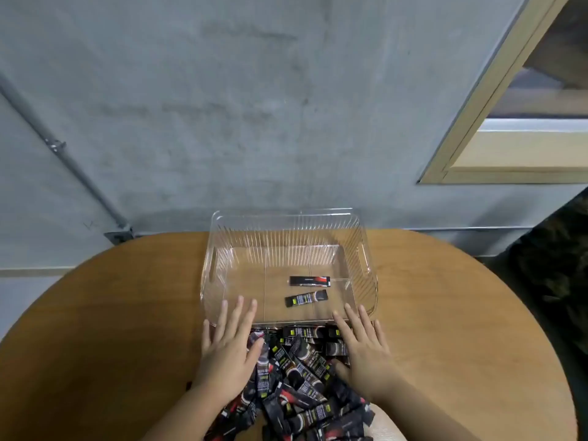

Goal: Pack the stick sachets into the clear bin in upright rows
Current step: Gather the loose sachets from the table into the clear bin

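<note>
A clear ribbed bin with side handles stands on the round wooden table. Two black stick sachets lie flat on its floor: one farther back, one nearer and slightly angled. A loose pile of black sachets lies between the bin and the table's near edge. My left hand lies flat with straight fingers on the pile's left side, fingertips over the bin's near wall. My right hand lies flat on the pile's right side, fingers straight. Neither hand holds a sachet.
A grey concrete wall rises just behind the table. A metal pipe runs diagonally down it at the left. A wood-framed opening is at the upper right. Something dark is on the floor to the right.
</note>
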A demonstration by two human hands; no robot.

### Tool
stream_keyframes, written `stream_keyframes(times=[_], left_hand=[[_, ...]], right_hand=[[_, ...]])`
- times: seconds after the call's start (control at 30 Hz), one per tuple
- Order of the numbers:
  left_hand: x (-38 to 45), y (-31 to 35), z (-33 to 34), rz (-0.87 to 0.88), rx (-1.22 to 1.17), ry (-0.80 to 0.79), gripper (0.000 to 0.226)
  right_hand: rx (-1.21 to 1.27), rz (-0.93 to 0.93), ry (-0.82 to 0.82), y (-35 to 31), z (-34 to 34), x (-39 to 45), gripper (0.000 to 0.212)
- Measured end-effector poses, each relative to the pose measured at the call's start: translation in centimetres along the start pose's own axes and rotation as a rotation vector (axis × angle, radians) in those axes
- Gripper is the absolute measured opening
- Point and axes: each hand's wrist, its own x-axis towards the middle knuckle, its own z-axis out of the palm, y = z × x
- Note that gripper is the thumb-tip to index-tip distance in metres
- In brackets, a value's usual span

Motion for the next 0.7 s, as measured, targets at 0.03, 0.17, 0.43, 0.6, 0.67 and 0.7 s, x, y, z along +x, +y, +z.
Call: stream_keyframes(times=[0.03,0.17,0.43,0.6,0.67,0.7], left_hand=[[0.2,-0.6,0.6,-0.045,-0.027,-0.032,0.074],[0.8,-2.3,3.9,-0.102,-0.064,0.009,0.095],[0.4,-4.0,7.4,0.031,-0.060,0.198,0.083],[-1.2,-4.4,8.1,0.043,-0.036,0.260,0.073],[-2.1,-4.2,8.0,0.038,-0.022,0.234,0.064],[-2.5,-4.0,7.9,0.033,-0.019,0.219,0.060]], right_hand=[[0.032,0.004,-0.013,-0.2,0.6,0.3,0.089],[0.080,0.037,0.042,0.2,4.5,1.1,0.083],[0.230,0.120,0.315,-0.4,7.9,2.2,0.077],[0.241,0.123,0.373,-1.3,9.2,1.1,0.085],[0.194,0.093,0.356,-1.5,9.8,0.4,0.089],[0.187,0.084,0.342,-1.5,9.9,0.0,0.091]])
